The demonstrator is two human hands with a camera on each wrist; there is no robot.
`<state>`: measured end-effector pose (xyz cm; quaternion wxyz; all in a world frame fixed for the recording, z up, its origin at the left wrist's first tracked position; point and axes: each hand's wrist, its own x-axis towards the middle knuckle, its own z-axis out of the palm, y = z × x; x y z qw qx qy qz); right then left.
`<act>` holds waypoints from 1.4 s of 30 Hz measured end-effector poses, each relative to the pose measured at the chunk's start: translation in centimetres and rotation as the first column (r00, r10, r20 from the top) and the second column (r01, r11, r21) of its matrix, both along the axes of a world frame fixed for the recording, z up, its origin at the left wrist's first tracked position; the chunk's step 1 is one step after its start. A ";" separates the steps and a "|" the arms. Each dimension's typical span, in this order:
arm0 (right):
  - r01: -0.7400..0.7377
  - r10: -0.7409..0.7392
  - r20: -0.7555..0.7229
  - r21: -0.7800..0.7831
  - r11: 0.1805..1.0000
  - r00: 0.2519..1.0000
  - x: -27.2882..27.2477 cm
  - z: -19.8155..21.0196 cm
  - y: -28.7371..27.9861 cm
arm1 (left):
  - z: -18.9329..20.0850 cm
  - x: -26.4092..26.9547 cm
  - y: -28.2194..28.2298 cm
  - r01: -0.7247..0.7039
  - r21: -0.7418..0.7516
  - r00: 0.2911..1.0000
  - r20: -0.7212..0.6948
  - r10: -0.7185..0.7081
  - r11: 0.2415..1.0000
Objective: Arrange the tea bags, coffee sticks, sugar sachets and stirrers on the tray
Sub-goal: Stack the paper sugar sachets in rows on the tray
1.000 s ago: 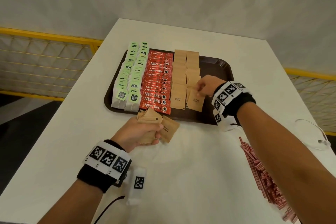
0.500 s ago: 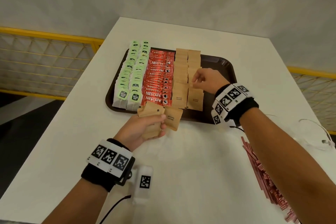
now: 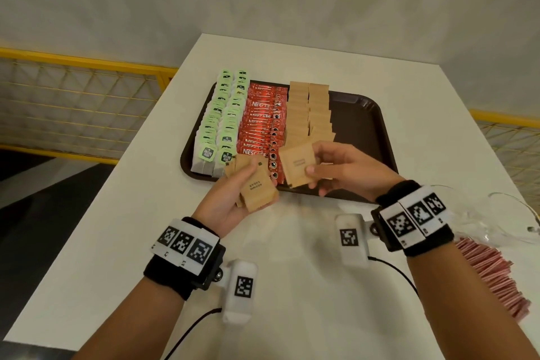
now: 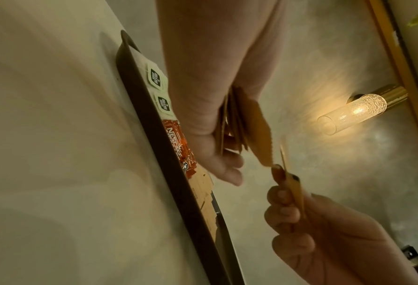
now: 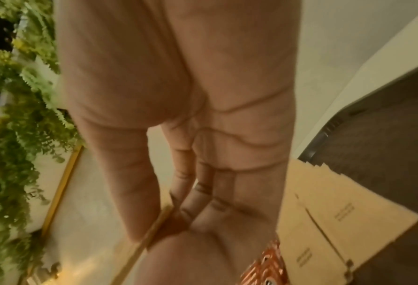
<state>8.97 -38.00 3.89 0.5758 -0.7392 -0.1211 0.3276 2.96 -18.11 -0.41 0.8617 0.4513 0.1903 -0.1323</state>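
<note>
A dark brown tray (image 3: 362, 123) on the white table holds green tea bags (image 3: 222, 126), red coffee sticks (image 3: 261, 123) and brown sugar sachets (image 3: 309, 108) in rows. My left hand (image 3: 233, 193) grips a stack of brown sugar sachets (image 3: 255, 187) above the tray's near edge. My right hand (image 3: 336, 169) pinches a single sugar sachet (image 3: 296, 165) just right of that stack, over the near end of the sachet rows. In the left wrist view the held stack (image 4: 229, 123) and the single sachet (image 4: 293, 185) show edge-on. A pile of red stirrers (image 3: 491, 272) lies at the right.
The tray's right part (image 3: 359, 137) is bare. A white cable (image 3: 508, 213) lies on the table at the right, beyond the stirrers. Yellow railings (image 3: 87, 61) stand beside the table on both sides. A wall lamp (image 4: 351, 111) shows in the left wrist view.
My right hand has come back from the sachet rows to the left hand's stack and now pinches one sachet. The left hand has lifted slightly toward the tray.
</note>
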 end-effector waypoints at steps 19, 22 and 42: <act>0.228 -0.211 -0.095 0.220 0.949 0.973 -4.2 -2.4 3.3 | 0.7 -0.6 -0.1 0.076 0.003 0.979 0.191 -0.075 0.997; 0.252 -0.248 -0.044 0.218 0.943 0.968 -3.7 -1.8 2.8 | 0.6 -0.6 0.5 0.132 0.094 0.978 0.151 -0.145 0.987; 0.465 -0.467 -0.111 0.433 0.772 0.877 -4.6 -2.6 2.8 | -0.1 -1.1 -0.3 0.068 0.027 0.988 0.137 -0.071 0.997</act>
